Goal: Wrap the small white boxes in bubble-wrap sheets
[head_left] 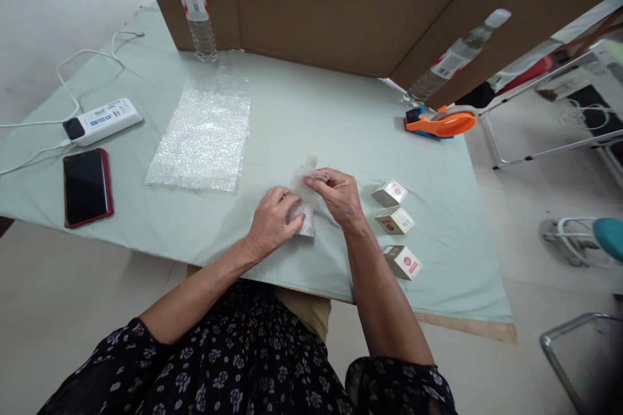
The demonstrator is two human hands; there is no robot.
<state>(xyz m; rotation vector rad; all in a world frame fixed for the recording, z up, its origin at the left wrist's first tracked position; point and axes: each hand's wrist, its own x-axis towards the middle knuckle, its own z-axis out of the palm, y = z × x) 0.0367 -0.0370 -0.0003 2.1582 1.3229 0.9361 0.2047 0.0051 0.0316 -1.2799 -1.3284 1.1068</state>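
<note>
your left hand [273, 220] grips the wrapped bundle [307, 225], your right hand [341, 198] pinches translucent film [300, 183]; likely light, soft, slippery: hold its sides.

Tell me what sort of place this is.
Probably a makeshift indoor workspace: a cloth-covered table holds bubble wrap, small boxes and a tape dispenser.

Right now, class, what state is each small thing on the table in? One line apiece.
Bubble-wrapped bundle: contents hidden
Left hand: holding the bundle
Translucent wrap: pinched by right hand
Bubble-wrap sheet: spread flat
Smartphone: face up, screen dark
White device: cables attached
Left water bottle: upright, capped
Right water bottle: upright, capped
Tape dispenser: unheld
Three boxes: closed
</note>
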